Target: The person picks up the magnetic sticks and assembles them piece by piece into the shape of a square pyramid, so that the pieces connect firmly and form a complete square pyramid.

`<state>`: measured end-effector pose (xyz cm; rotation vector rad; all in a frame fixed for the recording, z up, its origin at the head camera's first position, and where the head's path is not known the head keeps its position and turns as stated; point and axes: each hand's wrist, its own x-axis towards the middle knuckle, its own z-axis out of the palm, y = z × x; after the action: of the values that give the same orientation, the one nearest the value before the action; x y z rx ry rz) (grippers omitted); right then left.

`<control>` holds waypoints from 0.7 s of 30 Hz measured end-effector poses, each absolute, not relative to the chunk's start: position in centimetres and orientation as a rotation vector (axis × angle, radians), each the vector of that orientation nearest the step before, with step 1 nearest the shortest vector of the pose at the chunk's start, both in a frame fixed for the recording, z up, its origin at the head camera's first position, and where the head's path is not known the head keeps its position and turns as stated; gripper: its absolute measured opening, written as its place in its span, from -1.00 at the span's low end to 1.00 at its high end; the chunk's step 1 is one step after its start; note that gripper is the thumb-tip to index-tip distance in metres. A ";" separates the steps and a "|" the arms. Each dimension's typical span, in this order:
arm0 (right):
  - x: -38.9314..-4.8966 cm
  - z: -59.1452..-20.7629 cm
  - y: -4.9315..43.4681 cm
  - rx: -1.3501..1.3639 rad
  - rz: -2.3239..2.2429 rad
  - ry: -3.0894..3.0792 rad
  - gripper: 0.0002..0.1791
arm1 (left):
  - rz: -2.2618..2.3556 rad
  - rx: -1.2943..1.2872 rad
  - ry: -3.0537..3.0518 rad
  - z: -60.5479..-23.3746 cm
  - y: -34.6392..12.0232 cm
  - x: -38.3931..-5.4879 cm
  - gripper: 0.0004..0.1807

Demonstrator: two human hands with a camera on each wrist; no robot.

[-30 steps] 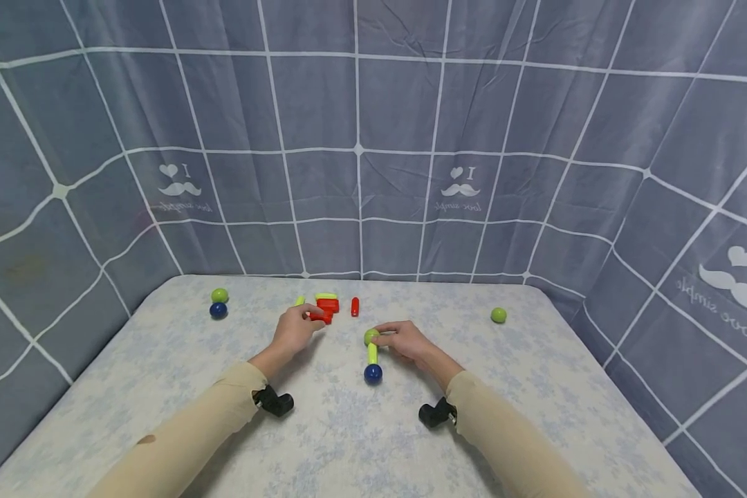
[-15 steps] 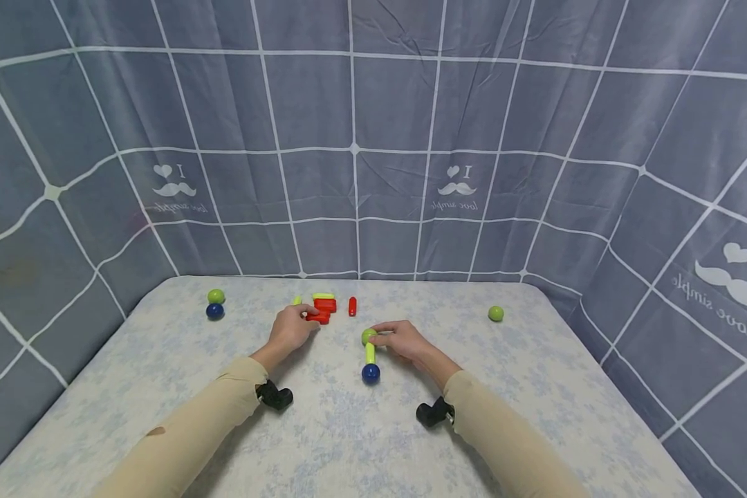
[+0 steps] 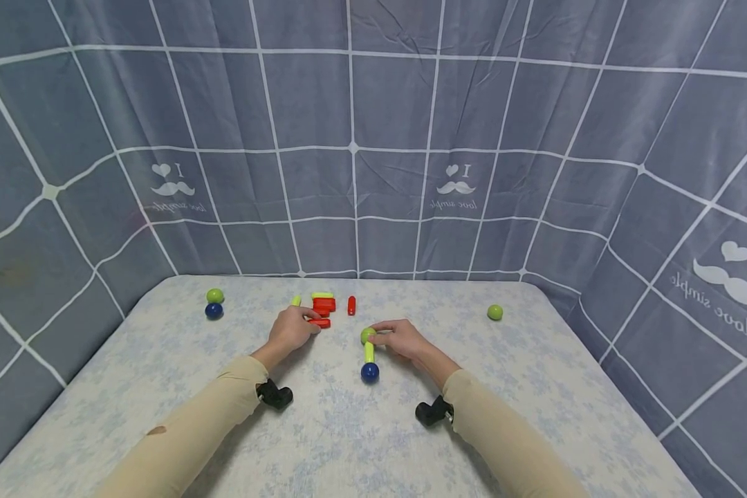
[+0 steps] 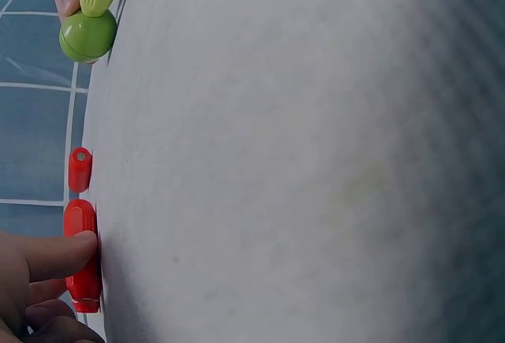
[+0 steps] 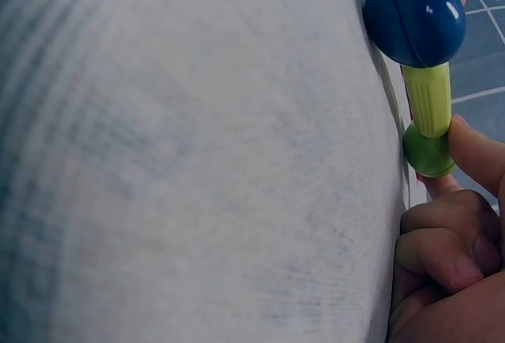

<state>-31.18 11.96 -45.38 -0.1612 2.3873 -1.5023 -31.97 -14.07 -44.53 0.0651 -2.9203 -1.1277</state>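
My left hand [image 3: 292,328] pinches a short red rod [image 3: 321,323] just in front of a small pile of red rods [image 3: 324,304]. In the left wrist view the thumb lies across the held red rod's side. My right hand [image 3: 403,339] grips a green ball [image 3: 367,335] between thumb and fingers. That ball sits at the far end of a yellow-green rod [image 3: 369,353], whose near end meets a dark blue ball [image 3: 370,373]. In the right wrist view the blue ball, ribbed rod and green ball stand in one line.
A lone red rod [image 3: 351,306] lies right of the pile. Yellow-green rods lie behind the pile [image 3: 322,295] and beside the left hand [image 3: 296,301]. A green ball [image 3: 214,296] and blue ball [image 3: 214,311] sit at the back left, another green ball [image 3: 494,312] far right.
My left hand has drawn one red rod a little toward me, apart from the pile. The right hand keeps its grip on the green ball. The head view has shifted slightly.
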 end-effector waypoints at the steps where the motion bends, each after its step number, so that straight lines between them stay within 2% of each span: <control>1: -31.2 -45.4 11.9 -0.161 -1.498 2.392 -0.55 | -1.129 0.066 -2.920 -44.5 -14.1 -32.0 -0.69; 21: -31.4 -45.3 11.9 -0.155 -1.464 2.418 -0.55 | -1.162 -0.119 -2.936 -44.0 -11.9 -31.1 -0.80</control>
<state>-31.36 11.85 -45.34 -0.1549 2.4177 -1.4645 -31.05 -11.93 -44.00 -0.1193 -2.9355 -1.1620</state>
